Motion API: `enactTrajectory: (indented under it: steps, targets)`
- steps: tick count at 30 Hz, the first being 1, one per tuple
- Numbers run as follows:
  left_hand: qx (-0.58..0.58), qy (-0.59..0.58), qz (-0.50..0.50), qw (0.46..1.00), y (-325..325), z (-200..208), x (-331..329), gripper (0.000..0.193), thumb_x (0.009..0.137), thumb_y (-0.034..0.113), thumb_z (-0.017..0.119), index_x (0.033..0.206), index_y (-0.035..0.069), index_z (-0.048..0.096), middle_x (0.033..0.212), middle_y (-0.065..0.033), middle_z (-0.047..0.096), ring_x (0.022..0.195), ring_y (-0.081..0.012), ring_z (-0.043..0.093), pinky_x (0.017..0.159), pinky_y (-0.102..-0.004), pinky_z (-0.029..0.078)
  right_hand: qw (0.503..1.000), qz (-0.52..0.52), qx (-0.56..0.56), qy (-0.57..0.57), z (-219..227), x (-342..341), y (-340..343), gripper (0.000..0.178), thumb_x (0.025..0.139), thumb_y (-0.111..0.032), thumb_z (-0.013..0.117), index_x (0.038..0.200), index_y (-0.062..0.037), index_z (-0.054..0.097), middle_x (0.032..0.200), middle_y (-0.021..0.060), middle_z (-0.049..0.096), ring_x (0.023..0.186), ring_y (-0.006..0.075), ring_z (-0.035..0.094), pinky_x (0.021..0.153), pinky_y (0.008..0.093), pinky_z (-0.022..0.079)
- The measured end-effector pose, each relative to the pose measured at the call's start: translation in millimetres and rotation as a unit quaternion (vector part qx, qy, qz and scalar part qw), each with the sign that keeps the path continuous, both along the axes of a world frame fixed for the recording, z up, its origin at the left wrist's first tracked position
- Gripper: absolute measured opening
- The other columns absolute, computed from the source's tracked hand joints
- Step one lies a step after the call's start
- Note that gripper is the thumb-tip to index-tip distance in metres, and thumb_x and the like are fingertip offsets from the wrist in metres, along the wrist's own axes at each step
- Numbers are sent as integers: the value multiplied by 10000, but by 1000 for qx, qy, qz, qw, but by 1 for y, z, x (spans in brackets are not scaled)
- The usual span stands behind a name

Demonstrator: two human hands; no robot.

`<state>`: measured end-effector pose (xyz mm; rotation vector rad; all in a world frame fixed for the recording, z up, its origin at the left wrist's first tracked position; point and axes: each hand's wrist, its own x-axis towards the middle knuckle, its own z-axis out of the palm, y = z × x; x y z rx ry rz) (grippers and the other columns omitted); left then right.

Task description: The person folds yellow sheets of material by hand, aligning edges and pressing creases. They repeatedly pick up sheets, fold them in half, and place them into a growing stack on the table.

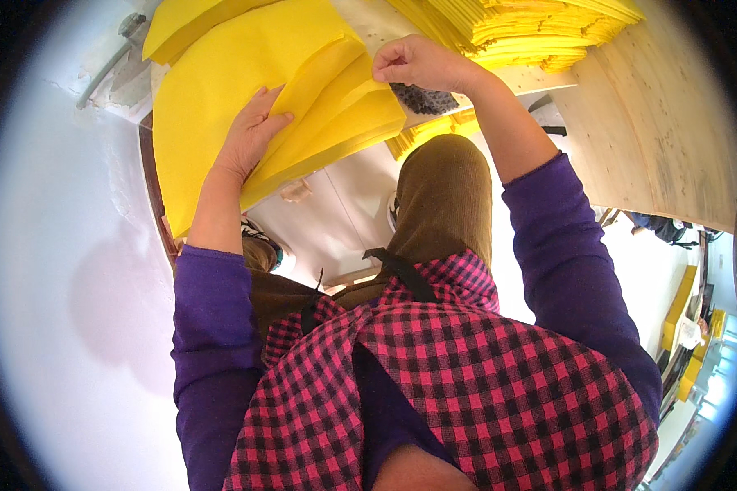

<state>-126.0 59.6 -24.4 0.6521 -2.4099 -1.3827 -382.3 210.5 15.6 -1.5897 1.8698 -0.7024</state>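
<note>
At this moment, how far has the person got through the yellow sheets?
Done: hard to tell; a tall stack of yellow sheets sits on the wooden board. In hand: the left hand presses flat on a folded yellow sheet, while the right hand pinches its upper edge. Left: cannot be judged.

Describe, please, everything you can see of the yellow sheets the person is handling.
The yellow sheets are bright, matte, thin and flexible, perhaps paper or foam. Several lie layered on a surface in front of the person, their lower right edges fanned apart and bowed upward. The left hand rests flat on the top sheets, fingers spread. The right hand pinches the raised corner of the fanned layers. A taller stack of similar yellow sheets sits behind on a pale wooden board.
</note>
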Motion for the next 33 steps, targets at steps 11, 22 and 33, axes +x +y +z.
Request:
enactTrajectory:
  steps: [11, 22, 33]
  targets:
    - [-2, 43, -24, 999, -7, -9, 0, 488, 861, 295, 560, 1290, 65, 525, 1358, -125, 483, 1365, -318, 271, 1110, -361, 212, 997, 39, -55, 37, 25, -1, -32, 192, 860, -207, 605, 912, -28, 647, 759, 32, 621, 699, 119, 569, 626, 272, 460]
    - [52, 61, -26, 996, -1, -3, 1, 528, 863, 386, 597, 1258, 39, 553, 1330, -168, 497, 1369, -316, 256, 1106, -363, 209, 991, 3, -93, 99, 42, 10, -53, 260, 842, -250, 607, 929, -12, 662, 775, 84, 659, 694, 169, 601, 632, 304, 479]
    - [94, 28, 24, 995, -7, -5, 1, 549, 836, 282, 622, 1266, -42, 515, 1459, -181, 333, 1360, -262, 299, 1102, -307, 211, 987, -76, -138, 27, 15, -8, -9, 166, 879, -191, 644, 966, -49, 635, 816, -47, 592, 775, 40, 534, 703, 206, 448]
